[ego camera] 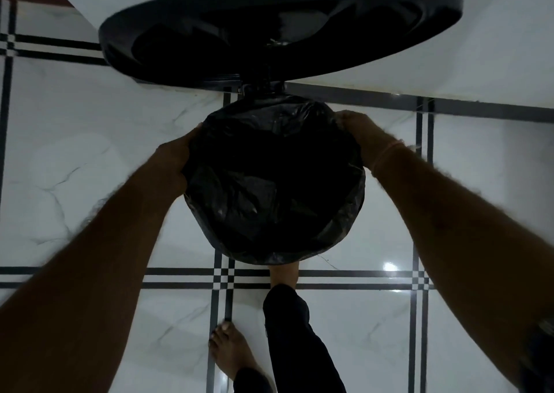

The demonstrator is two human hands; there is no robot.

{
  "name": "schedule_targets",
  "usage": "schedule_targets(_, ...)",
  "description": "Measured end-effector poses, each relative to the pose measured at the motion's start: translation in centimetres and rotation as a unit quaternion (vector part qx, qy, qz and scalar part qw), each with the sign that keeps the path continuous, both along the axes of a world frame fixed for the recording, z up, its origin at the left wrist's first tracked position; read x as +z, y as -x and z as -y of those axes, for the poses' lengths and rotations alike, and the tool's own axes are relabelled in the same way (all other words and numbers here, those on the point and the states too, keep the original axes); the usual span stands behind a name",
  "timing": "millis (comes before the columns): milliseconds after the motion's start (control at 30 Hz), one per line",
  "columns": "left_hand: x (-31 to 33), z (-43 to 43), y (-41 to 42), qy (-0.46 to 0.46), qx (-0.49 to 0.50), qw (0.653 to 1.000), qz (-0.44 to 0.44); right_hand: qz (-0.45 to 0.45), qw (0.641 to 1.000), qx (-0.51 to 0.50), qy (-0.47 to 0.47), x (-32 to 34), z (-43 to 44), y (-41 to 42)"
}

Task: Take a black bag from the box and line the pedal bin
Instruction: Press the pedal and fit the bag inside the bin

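Observation:
I look straight down into a round pedal bin whose black lid point(269, 24) stands raised at the top of the view. A black bag point(272, 182) sits inside the bin, its crinkled edge folded out over the whole rim. My left hand point(177, 158) grips the bag's edge on the bin's left side. On the upper right side my right hand point(356, 131) grips the edge too, fingers curled over the plastic. One bare foot point(284, 275) reaches under the bin's front. The box is out of view.
The bin stands on white glossy floor tiles point(90, 152) with dark grid lines. A white wall point(494, 47) rises just behind the lid. My other bare foot point(230, 353) stands on the floor below left of the bin.

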State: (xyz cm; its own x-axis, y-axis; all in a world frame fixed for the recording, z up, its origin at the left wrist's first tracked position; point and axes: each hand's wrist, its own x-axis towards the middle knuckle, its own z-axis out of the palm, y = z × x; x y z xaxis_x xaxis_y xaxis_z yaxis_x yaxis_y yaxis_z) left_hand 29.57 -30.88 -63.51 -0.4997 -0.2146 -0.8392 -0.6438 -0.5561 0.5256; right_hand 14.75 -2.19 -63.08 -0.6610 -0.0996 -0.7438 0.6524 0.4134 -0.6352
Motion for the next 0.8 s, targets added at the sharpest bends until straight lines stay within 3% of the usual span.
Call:
schedule_targets(100,0.6,-1.2,-0.9,0.049,-0.001,0.999,0.003,-0.01,0.997,-0.031,0.065,0.9,-1.4,-1.6)
schedule_targets(233,1.6,-1.6,-3.2,0.072,0.035,0.996,-0.037,-0.027,0.998,-0.016,0.054,2.2,-3.1,-3.9)
schedule_targets(433,2.5,-3.5,-7.2,0.141,0.002,0.99,-0.015,-0.067,0.996,-0.034,0.05,3.2,-4.7,-7.3)
schedule_targets(800,3.1,-3.0,-6.0,0.091,-0.056,0.992,0.065,0.017,1.0,-0.011,0.013,3.5,-3.8,-6.0)
